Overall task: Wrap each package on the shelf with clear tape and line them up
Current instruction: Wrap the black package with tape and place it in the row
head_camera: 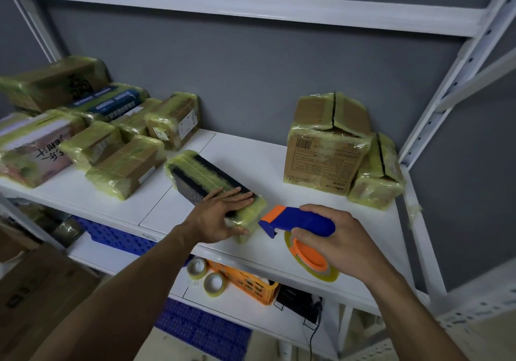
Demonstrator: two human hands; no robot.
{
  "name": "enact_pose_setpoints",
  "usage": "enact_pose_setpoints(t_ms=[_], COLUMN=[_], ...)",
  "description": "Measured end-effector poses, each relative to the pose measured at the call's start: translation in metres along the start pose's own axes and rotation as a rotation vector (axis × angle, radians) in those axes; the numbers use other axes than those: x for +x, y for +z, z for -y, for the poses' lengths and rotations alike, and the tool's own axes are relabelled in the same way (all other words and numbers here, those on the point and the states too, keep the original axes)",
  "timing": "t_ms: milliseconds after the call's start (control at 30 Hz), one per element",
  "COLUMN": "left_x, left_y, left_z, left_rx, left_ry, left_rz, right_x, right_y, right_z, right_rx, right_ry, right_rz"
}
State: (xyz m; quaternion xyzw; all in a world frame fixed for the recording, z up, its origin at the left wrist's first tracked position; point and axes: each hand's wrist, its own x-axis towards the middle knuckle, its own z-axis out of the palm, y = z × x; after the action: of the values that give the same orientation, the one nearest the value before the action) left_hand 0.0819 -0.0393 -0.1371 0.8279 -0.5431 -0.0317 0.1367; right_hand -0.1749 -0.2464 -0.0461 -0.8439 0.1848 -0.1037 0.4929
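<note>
Taping looks midway; left grip presses the black package flat-fingered; right grip clasps the tape dispenser, due next against its near end.

On the white shelf, a black tape-wrapped package is pressed flat by the left hand, while a blue-and-orange tape dispenser is gripped just beside it by the right hand.

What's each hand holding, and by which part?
Right hand grips the tape dispenser by its blue handle. Left hand holds nothing, flat on the black package.
</note>
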Motion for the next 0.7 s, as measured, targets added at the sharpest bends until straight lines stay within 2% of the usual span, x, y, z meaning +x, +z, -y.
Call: enact_pose_setpoints(t_ms=[300,500,600,700], left_x=[0.005,0.009,0.017,0.022], left_y=[-0.007,-0.015,-0.021,-0.015], left_z=[0.009,0.010,0.000,-0.018], left_rx=[-0.040,-0.101,-0.207,-0.114], left_ry=[-0.034,-0.086,-0.228,-0.345], left_rz=[-0.008,0.099,0.103,0.010], right_x=[-0.012,-0.010,-0.005,0.001], right_y=[-0.011,-0.006,0.002,0.013], right_z=[-0.008,-0.016,-0.026,-0.035], right_rx=[0.014,-0.026,-0.055,-0.048], right_ry=[0.028,0.064,0.085,0.095], right_rz=[-0.028,0.039,0.073,0.093])
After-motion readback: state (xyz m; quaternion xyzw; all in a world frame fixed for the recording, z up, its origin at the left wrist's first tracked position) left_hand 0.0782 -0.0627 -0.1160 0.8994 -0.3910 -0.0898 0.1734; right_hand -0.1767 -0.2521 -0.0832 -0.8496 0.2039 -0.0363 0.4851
